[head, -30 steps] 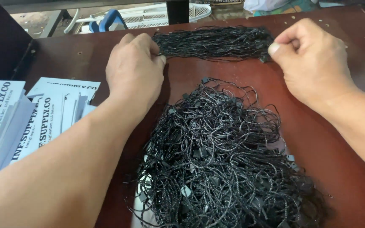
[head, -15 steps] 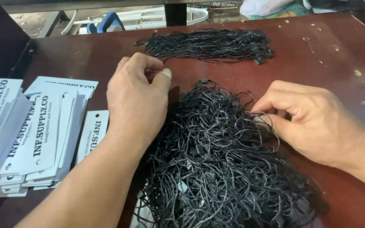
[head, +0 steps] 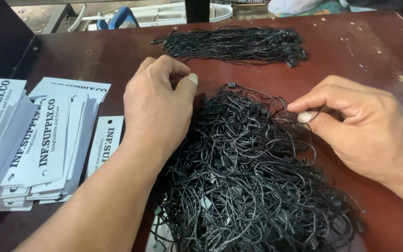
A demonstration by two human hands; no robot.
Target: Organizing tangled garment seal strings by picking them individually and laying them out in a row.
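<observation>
A big tangled heap of black tag strings (head: pixel 248 177) lies on the dark red table (head: pixel 108 56). My left hand (head: pixel 157 107) rests curled at the heap's upper left edge, fingers bent, thumb touching the strands. My right hand (head: pixel 355 126) is at the heap's right side, with thumb and forefinger pinched on one black string. A straightened bundle of black strings (head: pixel 239 44) lies apart at the far side of the table.
Stacks of white printed paper tags (head: pixel 38 140) lie fanned out at the left. A white wire rack (head: pixel 164 14) and a blue object sit beyond the table's far edge. A dark panel stands at the far left.
Both hands have left the straightened bundle at the back and come down to the tangled heap. The right hand now pinches a single strand.
</observation>
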